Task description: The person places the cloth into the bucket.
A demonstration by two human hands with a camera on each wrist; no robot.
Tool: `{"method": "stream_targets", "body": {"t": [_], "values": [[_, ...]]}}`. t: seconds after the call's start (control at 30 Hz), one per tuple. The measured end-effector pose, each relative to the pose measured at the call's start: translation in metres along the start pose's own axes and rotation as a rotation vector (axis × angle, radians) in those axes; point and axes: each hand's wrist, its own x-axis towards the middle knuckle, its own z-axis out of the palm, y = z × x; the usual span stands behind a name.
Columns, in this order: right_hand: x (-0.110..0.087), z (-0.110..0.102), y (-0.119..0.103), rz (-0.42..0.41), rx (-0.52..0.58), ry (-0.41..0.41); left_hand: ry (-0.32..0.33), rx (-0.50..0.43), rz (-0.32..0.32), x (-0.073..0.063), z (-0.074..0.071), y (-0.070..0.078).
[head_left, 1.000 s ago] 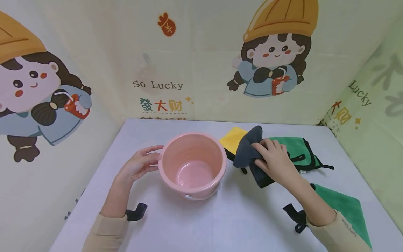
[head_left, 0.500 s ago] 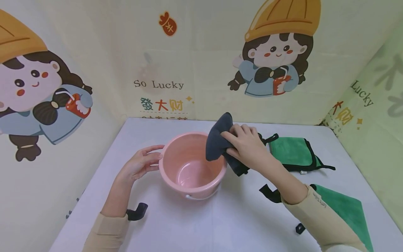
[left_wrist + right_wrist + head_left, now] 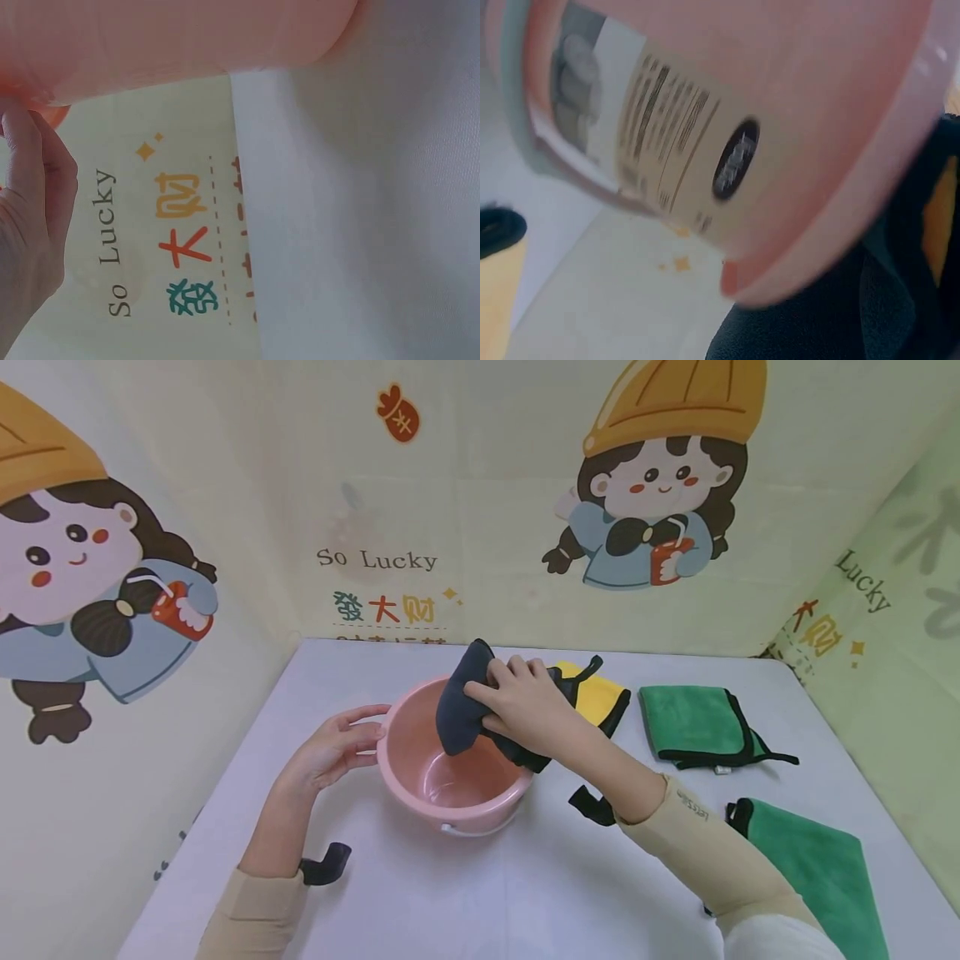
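A pink bucket (image 3: 420, 760) stands upright on the table, its white handle (image 3: 480, 833) hanging at the near side. My left hand (image 3: 337, 750) holds the bucket's left rim with its fingertips; in the left wrist view the bent fingers meet the rim. A folded dark blue-grey towel (image 3: 465, 706) with black edging is gripped in my right hand (image 3: 525, 706), over the bucket's right rim. Part of the towel hangs above the opening. In the right wrist view the towel (image 3: 795, 330) shows beside the rim, with a yellow patch; the right fingers are not visible there.
A yellow cloth (image 3: 600, 697) with black edging lies behind my right forearm. Farther right is a folded green towel (image 3: 690, 722) with a loop. Another green towel (image 3: 810, 860) lies near the right edge, partly behind the sleeve. Printed curtains (image 3: 480, 510) surround the white table (image 3: 420, 902).
My right hand has carried the dark towel leftward from beside the yellow cloth to above the bucket, uncovering more of the yellow cloth. My left hand and the bucket stay in place.
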Motion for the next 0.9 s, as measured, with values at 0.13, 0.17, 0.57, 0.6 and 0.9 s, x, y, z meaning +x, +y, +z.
{"method": "stream_targets", "body": {"t": [0.13, 0.17, 0.57, 0.6, 0.9], "values": [[0.009, 0.004, -0.009, -0.048, -0.019, -0.012, 0.009, 0.013, -0.002, 0.0, 0.0, 0.0], [0.01, 0.006, -0.012, -0.058, -0.021, -0.016, 0.012, 0.011, -0.002, 0.0, 0.0, 0.0], [0.023, 0.026, -0.036, -0.127, 0.0, -0.114, 0.01, 0.031, 0.006, 0.0, -0.001, -0.002], [0.024, 0.028, -0.037, -0.134, -0.002, -0.12, 0.009, 0.031, 0.007, 0.0, -0.001, -0.002], [0.029, 0.043, -0.046, -0.167, 0.012, -0.194, 0.012, 0.028, -0.003, 0.0, 0.0, -0.001]]}}
